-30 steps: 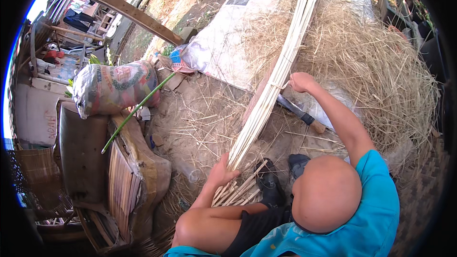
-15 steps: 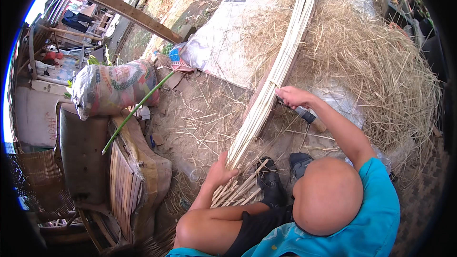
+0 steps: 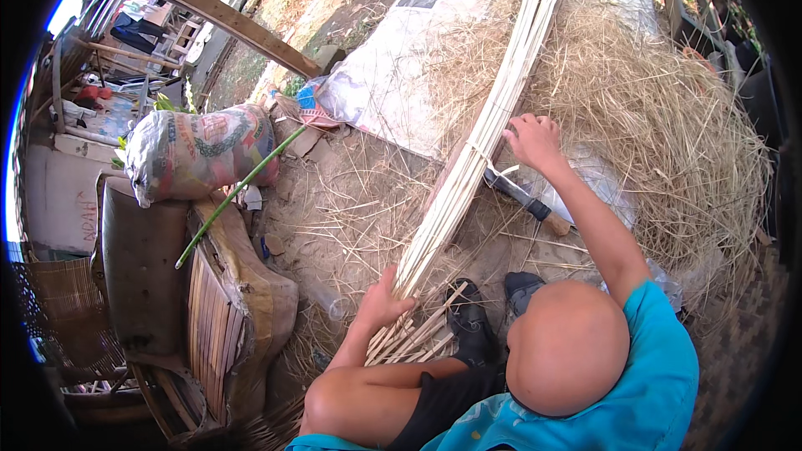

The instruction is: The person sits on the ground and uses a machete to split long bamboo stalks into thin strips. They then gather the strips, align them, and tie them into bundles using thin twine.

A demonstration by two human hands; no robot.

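Observation:
A long bundle of pale split bamboo strips slants from beside my left leg up to the far edge. My left hand is closed round its near part, above the fanned-out ends. A thin pale strip is looped round the bundle at mid-length, its end sticking out to the right. My right hand hovers just right of the bundle above this tie, fingers apart and slightly bent, with nothing seen in them. Below it rests a knife-like tool with a dark body and wooden handle end; its tip is hidden by the bundle.
Dry straw-like shavings are heaped on a whitish sheet at right and beyond. A stuffed sack, a green stick and a worn seat stand at left. My shoes are by the near ends.
My right hand has let go of the dark tool and moved up and slightly right. The tool now lies beside the tie, whose loose end shows. My left hand keeps its hold.

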